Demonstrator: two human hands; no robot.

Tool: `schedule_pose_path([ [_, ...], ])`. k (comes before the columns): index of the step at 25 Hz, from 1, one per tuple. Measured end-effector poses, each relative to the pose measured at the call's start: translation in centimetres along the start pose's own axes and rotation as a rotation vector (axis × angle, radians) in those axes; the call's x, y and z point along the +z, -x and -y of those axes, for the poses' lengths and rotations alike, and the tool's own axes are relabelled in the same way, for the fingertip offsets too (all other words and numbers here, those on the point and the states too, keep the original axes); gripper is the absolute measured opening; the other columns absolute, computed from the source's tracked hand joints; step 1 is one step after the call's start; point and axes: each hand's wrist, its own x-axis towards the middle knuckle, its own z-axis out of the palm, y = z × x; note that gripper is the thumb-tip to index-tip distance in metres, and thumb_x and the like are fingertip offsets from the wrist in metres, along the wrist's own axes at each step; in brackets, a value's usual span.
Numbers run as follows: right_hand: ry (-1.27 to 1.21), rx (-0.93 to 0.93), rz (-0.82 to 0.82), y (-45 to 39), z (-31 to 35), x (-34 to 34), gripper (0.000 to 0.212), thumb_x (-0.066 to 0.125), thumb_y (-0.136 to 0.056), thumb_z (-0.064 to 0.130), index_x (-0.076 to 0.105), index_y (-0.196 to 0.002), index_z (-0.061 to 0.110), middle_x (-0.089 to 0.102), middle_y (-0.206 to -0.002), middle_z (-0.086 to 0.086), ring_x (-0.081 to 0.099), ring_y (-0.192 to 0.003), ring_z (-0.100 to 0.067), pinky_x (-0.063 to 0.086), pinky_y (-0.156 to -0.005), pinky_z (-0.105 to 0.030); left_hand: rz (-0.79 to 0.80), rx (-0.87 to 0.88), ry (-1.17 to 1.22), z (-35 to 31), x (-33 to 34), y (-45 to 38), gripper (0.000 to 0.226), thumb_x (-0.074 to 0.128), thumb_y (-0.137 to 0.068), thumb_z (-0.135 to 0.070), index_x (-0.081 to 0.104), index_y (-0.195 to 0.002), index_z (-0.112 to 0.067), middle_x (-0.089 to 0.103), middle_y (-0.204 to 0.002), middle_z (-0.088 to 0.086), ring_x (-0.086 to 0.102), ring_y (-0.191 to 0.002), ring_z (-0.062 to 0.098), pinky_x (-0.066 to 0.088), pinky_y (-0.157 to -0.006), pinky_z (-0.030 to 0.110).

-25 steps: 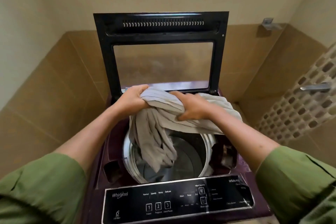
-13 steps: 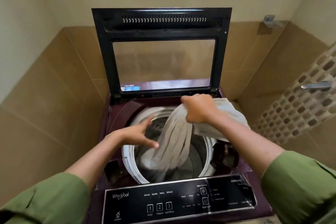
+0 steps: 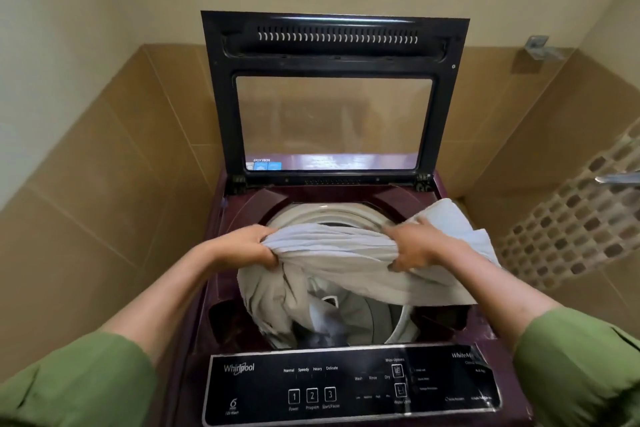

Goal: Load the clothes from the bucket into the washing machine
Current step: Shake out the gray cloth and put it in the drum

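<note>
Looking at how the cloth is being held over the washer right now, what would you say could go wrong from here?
1. Part of the grey cloth trails past the right hand over the right side of the washing machine; it may stay draped outside the drum.
2. The cloth is bunched between the left hand and the right hand, so it may drop in as one wad.
3. The raised lid stands behind both hands; a backward swing might knock it.

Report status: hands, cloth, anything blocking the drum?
Left hand and right hand both grip the grey cloth above the drum. One end hangs inside, other drapes over the right rim. Lid up; nothing blocking.
</note>
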Motion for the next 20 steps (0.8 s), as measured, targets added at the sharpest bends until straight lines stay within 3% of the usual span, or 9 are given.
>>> schedule_pose_path([
  [2, 0.020, 0.019, -0.131, 0.7, -1.5, 0.0, 0.024, 0.061, -0.076, 0.044, 0.054, -0.093, 0.029, 0.070, -0.101, 0.001, 0.063, -0.101, -0.027, 0.041, -0.097, -0.040, 0.218, -0.070, -0.071, 0.2, 1.2, -0.2, 0.032, 0.074, -0.066, -0.024, 0.065, -0.096, -0.025, 0.069, -0.104, -0.003, 0.065, -0.101, 0.015, 0.049, -0.082, 0.022],
  [4, 0.030, 0.025, -0.248, 1.1, -1.4, -1.3, 0.016, 0.057, -0.074, 0.042, 0.051, -0.076, 0.028, 0.067, -0.085, 0.001, 0.065, -0.083, -0.027, 0.051, -0.073, -0.036, 0.436, -0.118, -0.147, -0.1, 2.7, -0.8, 0.050, 0.079, -0.073, -0.030, 0.056, -0.117, -0.030, 0.060, -0.129, -0.005, 0.057, -0.119, 0.014, 0.046, -0.095, 0.020],
  [6, 0.053, -0.008, -0.325, 1.2, 0.4, -3.3, 0.017, 0.058, -0.070, 0.041, 0.054, -0.076, 0.026, 0.064, -0.079, 0.002, 0.063, -0.076, -0.027, 0.048, -0.062, -0.033, 0.385, -0.075, -0.116, -1.3, 4.0, -2.0, 0.109, 0.082, -0.065, -0.051, 0.020, -0.152, -0.026, 0.027, -0.154, -0.011, 0.032, -0.141, 0.010, 0.029, -0.116, 0.029],
  [8, 0.103, -0.098, -0.388, 0.8, 3.4, -4.5, 0.025, 0.060, -0.067, 0.042, 0.057, -0.086, 0.027, 0.063, -0.078, 0.002, 0.061, -0.070, -0.026, 0.042, -0.058, -0.031, 0.181, 0.034, -0.039, -3.8, 5.4, -3.0, 0.128, 0.084, -0.058, -0.056, 0.001, -0.154, -0.034, 0.022, -0.153, -0.017, 0.027, -0.140, 0.006, 0.025, -0.118, 0.033],
  [10, 0.164, -0.187, -0.410, 0.4, 6.6, -4.7, 0.037, 0.062, -0.064, 0.043, 0.055, -0.097, 0.027, 0.065, -0.082, 0.001, 0.058, -0.067, -0.026, 0.038, -0.055, -0.031, -0.018, 0.097, 0.043, -5.3, 6.6, -3.7, 0.103, 0.085, -0.061, -0.036, 0.028, -0.146, -0.026, 0.052, -0.133, -0.014, 0.051, -0.120, 0.007, 0.044, -0.104, 0.035],
  [12, 0.083, -0.223, -0.347, 0.0, 7.2, -3.9, 0.058, 0.066, -0.061, 0.047, 0.049, -0.113, 0.029, 0.068, -0.096, 0.001, 0.062, -0.077, -0.027, 0.037, -0.059, -0.032, -0.137, 0.111, 0.066, -5.0, 6.3, -3.5, 0.061, 0.076, -0.061, -0.023, 0.056, -0.118, -0.020, 0.067, -0.106, -0.002, 0.061, -0.096, 0.012, 0.050, -0.088, 0.041],
  [16, 0.039, -0.097, -0.022, 0.6, 2.3, -0.6, 0.109, 0.074, -0.057, 0.053, 0.014, -0.147, 0.039, 0.049, -0.143, 0.001, 0.045, -0.130, -0.023, 0.032, -0.104, -0.048, -0.134, 0.064, 0.001, -2.1, 3.5, -1.7, 0.053, 0.063, -0.055, -0.029, 0.067, -0.106, -0.014, 0.071, -0.105, 0.005, 0.064, -0.100, 0.023, 0.049, -0.088, 0.040],
  [18, 0.073, 0.016, 0.057, 1.2, -0.6, 0.9, 0.101, 0.073, -0.063, 0.050, 0.020, -0.146, 0.032, 0.046, -0.144, -0.002, 0.039, -0.136, -0.024, 0.014, -0.114, -0.056, -0.102, 0.042, 0.006, -1.3, 2.8, -1.3, 0.056, 0.062, -0.055, -0.030, 0.066, -0.109, -0.016, 0.070, -0.107, 0.004, 0.063, -0.101, 0.021, 0.048, -0.088, 0.038],
  [20, 0.056, 0.098, 0.012, 2.2, -2.5, 0.7, 0.056, 0.069, -0.070, 0.046, 0.045, -0.118, 0.030, 0.064, -0.121, -0.003, 0.055, -0.120, -0.026, 0.024, -0.110, -0.050, -0.060, 0.029, -0.036, -1.0, 2.6, -1.3, 0.052, 0.062, -0.057, -0.032, 0.065, -0.107, -0.019, 0.069, -0.104, 0.002, 0.063, -0.100, 0.021, 0.048, -0.083, 0.034],
])
